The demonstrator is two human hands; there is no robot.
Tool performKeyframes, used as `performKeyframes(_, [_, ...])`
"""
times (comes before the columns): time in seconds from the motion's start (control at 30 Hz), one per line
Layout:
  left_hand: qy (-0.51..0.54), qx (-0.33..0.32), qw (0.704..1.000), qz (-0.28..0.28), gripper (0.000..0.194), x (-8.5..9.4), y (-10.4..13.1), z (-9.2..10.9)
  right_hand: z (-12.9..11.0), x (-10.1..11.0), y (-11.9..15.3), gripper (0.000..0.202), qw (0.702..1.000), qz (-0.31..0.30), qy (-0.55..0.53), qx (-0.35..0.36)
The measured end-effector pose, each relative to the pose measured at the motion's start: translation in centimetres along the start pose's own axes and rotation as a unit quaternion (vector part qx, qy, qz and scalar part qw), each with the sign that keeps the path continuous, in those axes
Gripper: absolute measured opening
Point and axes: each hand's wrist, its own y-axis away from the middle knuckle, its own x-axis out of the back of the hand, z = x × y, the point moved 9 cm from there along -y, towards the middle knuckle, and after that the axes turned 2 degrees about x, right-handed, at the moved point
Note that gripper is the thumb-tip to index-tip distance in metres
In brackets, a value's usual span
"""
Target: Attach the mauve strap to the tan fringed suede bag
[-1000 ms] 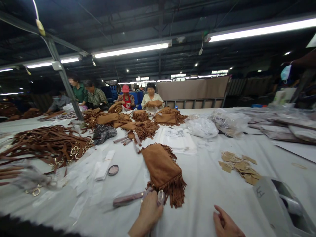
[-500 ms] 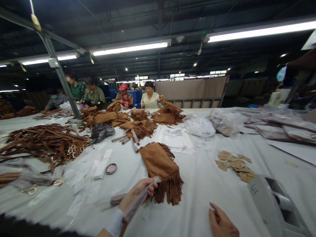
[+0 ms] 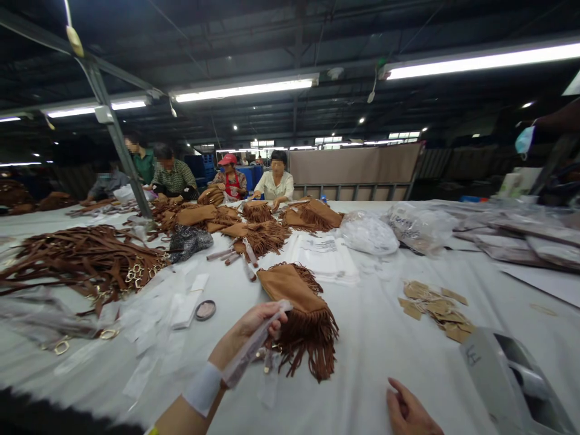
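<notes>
My left hand (image 3: 259, 321) is closed around a strap in a clear plastic sleeve (image 3: 248, 355), whose lower end hangs down by my wrist. Just beyond it lies a brown fringed bag (image 3: 292, 289), its flap corner slightly raised beside my fingers. Below that hand, gold-coloured metal fittings (image 3: 267, 357) show next to the fringe; how they join the bag is hidden. My right hand (image 3: 410, 412) is at the lower edge of the view, partly cut off, holding nothing, with its fingers loosely apart over the white table cover (image 3: 353, 386).
A grey tape dispenser (image 3: 502, 374) stands at right, below a heap of tan tags (image 3: 437, 307). Brown straps (image 3: 81, 260) pile up at left, near a small round tin (image 3: 205, 310). More fringed bags (image 3: 258, 235) and plastic bags (image 3: 369, 232) lie farther back, where co-workers sit.
My left hand has risen slightly with the sleeved strap, and the bag's near edge has lifted, uncovering metal fittings beneath. The right hand has barely moved. A co-worker across the table has lowered their hands.
</notes>
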Motion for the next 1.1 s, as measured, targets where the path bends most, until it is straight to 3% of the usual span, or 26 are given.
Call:
performKeyframes(0.13, [0.023, -0.001, 1.000, -0.012, 0.026, 0.5, 0.4, -5.2, 0.2, 0.6, 0.0, 0.047, 0.999, 0.006, -0.027, -0.022])
performKeyframes(0.2, [0.049, -0.019, 0.999, -0.013, 0.039, 0.6, 0.2, -6.9, 0.4, 0.5, 0.4, 0.047, 0.996, 0.004, -0.059, -0.070])
performKeyframes(0.27, [0.069, -0.041, 0.997, 0.002, 0.049, 0.9, -0.1, -7.8, -0.1, -1.1, 1.4, 0.050, 0.983, -0.027, -0.135, -0.119])
performKeyframes(0.4, [0.044, -0.077, 0.995, 0.051, 0.055, 1.9, -0.7, -8.3, -4.8, -7.7, 3.9, 0.054, 0.917, -0.164, -0.327, -0.160])
performKeyframes(0.5, [0.011, -0.111, 0.992, 0.066, 0.062, 2.1, -0.6, -7.8, -9.3, -11.9, 4.9, 0.053, 0.871, -0.228, -0.396, -0.179])
performKeyframes(0.67, [-0.030, -0.099, 0.991, 0.085, 0.061, 3.2, 0.0, -8.0, -14.7, -16.1, 5.7, 0.054, 0.820, -0.336, -0.424, -0.188])
performKeyframes(0.73, [-0.040, -0.099, 0.989, 0.100, 0.057, 4.1, 0.5, -8.0, -15.8, -17.1, 6.4, 0.055, 0.791, -0.368, -0.446, -0.199])
performKeyframes(0.87, [-0.063, -0.061, 0.992, 0.093, 0.054, 5.5, 2.5, -8.9, -16.2, -18.9, 8.6, 0.051, 0.728, -0.391, -0.485, -0.285])
performKeyframes(1.1, [-0.117, -0.003, 0.988, 0.096, 0.042, 8.8, 8.1, -10.9, -16.8, -21.1, 11.5, 0.044, 0.744, -0.402, -0.452, -0.284])
